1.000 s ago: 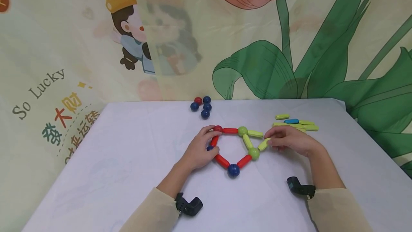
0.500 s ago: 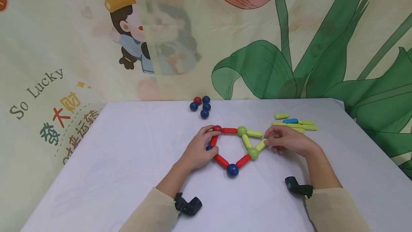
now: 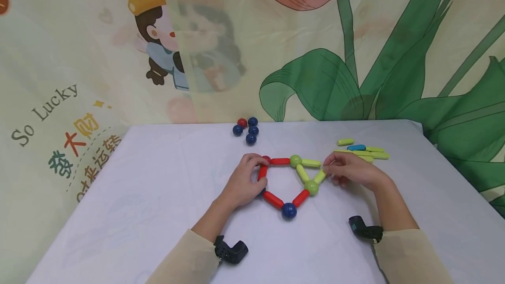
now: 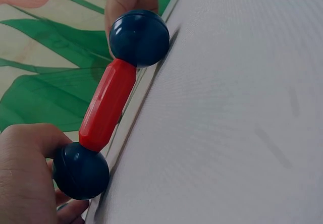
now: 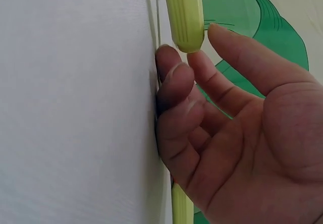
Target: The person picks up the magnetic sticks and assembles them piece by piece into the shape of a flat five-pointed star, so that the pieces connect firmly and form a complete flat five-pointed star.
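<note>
A ring of magnetic sticks and balls lies on the white table. It has red sticks, a blue ball at the front and two green balls on the right. My left hand holds the ring's left side, fingers over the red ball and thumb by another blue ball. My right hand pinches the free end of a yellow-green stick that slants out from the lower green ball. Another yellow-green stick points right from the upper green ball.
Several loose blue balls and a red ball sit at the table's back edge. Loose yellow-green sticks and a blue stick lie beyond my right hand. A printed cloth hangs behind the table.
The front blue ball has shifted slightly right and toward me. The blue ball by my left thumb has also moved nearer, and my left fingers cover more of the red ball. My right hand has barely moved.
</note>
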The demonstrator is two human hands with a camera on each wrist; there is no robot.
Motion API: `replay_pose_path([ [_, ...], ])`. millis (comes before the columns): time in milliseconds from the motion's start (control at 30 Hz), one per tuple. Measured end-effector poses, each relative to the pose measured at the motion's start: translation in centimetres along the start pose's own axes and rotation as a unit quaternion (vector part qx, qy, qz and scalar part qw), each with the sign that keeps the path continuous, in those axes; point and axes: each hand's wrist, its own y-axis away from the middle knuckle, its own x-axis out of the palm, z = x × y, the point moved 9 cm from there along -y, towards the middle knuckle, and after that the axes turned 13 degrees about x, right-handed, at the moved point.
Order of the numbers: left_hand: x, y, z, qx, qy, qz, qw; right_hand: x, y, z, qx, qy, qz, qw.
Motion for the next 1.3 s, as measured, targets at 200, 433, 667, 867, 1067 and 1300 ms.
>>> replay_pose_path([
  [200,-0.2,-0.3,-0.1,0.014,-0.045,0.004,0.9989,-0.7,0.4,1.3,-0.003,0.049,-0.061,0.9969],
  [433,-0.9,-0.1,0.1,0.019,-0.08,-0.006,0.9966,-0.6,0.5,5.2,-0.051,0.069,-0.122,0.9888],
  [667,-1.4,-0.1,0.6,0.008,-0.09,-0.029,0.9955,0.6,-1.2,9.7,-0.091,0.064,-0.149,0.9826],
  [867,-2.0,-0.1,1.0,-0.008,-0.092,-0.045,0.9947,2.6,-3.5,12.5,-0.119,0.069,-0.121,0.983],
  [1067,-2.3,-0.1,1.0,-0.009,-0.081,-0.046,0.9956,4.5,-5.3,14.5,-0.122,0.076,-0.101,0.9844],
  [1300,-2.3,-0.3,1.4,-0.014,-0.057,-0.06,0.9965,6.2,-6.8,15.4,-0.11,0.102,-0.078,0.9857],
])
